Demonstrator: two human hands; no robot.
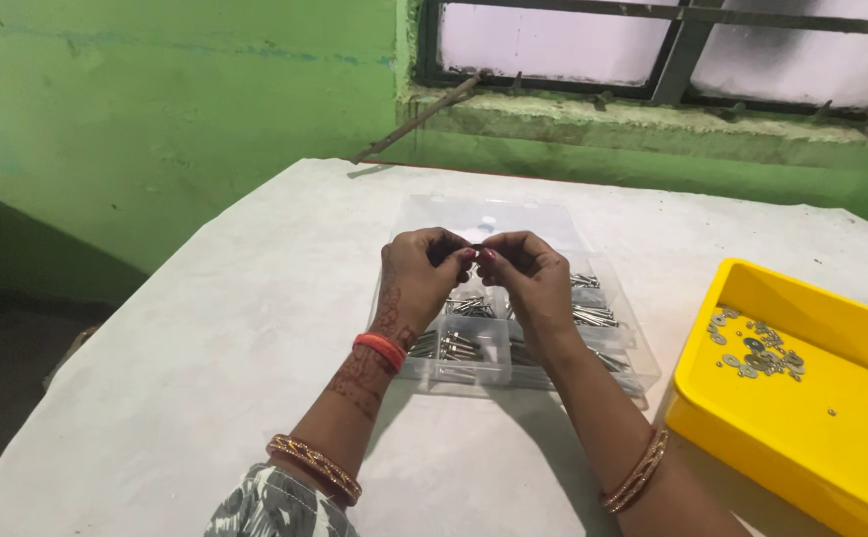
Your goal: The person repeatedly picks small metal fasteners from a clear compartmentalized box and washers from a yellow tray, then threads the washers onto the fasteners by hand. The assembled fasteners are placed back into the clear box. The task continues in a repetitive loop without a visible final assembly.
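Right now I see both of my hands raised together over a clear plastic organiser box (474,370) that sits near the middle of a white table (205,328). My left hand (422,270) and my right hand (525,270) meet fingertip to fingertip, and between them they pinch a small dark part (478,247). It is too small for me to tell its kind or which way its long axis runs; it sits just at the meeting of the fingertips, above the far compartments of the box.

The box is rectangular and see-through, split into compartments, with its clear lid (484,214) lying open on the far side. Several compartments hold silver screws (459,346), lying flat; those on the near left run roughly left to right, and the longer ones on the right side (593,316) also lie roughly crosswise. I can make out no label on it.

To my right, well apart from the box, a bright yellow plastic tray (852,467) sits at the table's edge, angled toward me. A loose scatter of small metal washers (757,350) lies on its floor near the far left corner.

Beyond the table, a green wall (175,109) rises under a barred window (673,45).
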